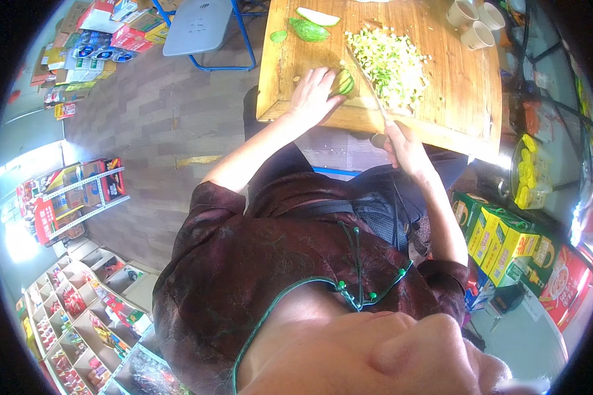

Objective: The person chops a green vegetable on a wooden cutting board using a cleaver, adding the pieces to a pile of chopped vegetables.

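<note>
My right hand [404,148] grips the handle of a long kitchen knife [368,79]. Its blade points away from me across a wooden table [454,84]. To the left of the blade, my left hand [316,96] holds a green-skinned vegetable piece [345,82] with slices in it, the fingertips and thumb at its left side. A heap of diced pale-green vegetable [388,66] spreads just right of the knife. Farther off at the table's left lie a green vegetable piece [309,29], a pale cut half [318,17] and a small green slice [278,36].
Several paper cups [477,34] stand at the table's far right corner. A grey folding chair [197,27] with blue legs is beyond the left edge. Stacked cartons [499,242] crowd my right side. Shelves of packaged goods [84,306] stand behind me on the left.
</note>
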### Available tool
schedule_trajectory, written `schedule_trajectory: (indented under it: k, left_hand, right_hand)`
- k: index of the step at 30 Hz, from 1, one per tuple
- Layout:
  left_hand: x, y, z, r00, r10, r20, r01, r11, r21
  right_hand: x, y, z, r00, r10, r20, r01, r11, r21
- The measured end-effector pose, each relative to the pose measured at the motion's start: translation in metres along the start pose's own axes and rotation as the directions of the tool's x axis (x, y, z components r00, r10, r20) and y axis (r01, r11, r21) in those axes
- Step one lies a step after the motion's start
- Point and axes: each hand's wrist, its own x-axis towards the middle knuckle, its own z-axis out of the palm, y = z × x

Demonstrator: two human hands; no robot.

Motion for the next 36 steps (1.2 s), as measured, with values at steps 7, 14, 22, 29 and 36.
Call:
schedule_trajectory:
  k: [7,14,22,29,36]
  left_hand:
    - [0.004,-0.001,0.025,0.975,0.1,-0.198,-0.152,0.95,-0.273]
    - [0.007,-0.006,0.039,0.979,0.036,-0.2,-0.096,0.95,-0.299]
    - [0.005,-0.009,0.042,0.967,0.042,-0.253,-0.109,0.959,-0.26]
    - [0.005,-0.006,0.038,0.979,0.017,-0.205,-0.079,0.952,-0.297]
    - [0.003,-0.007,0.043,0.984,-0.027,-0.179,-0.021,0.966,-0.258]
  right_hand:
    - [-0.015,-0.013,-0.01,0.999,-0.024,0.023,0.028,0.972,-0.234]
    - [-0.018,-0.023,-0.017,0.988,-0.157,0.005,0.138,0.847,-0.513]
    - [0.027,0.001,-0.007,0.904,-0.417,0.096,0.381,0.684,-0.622]
    - [0.036,-0.016,-0.012,0.997,-0.079,0.021,0.079,0.873,-0.482]
    - [0.008,-0.016,-0.019,0.984,-0.159,0.082,0.179,0.852,-0.491]
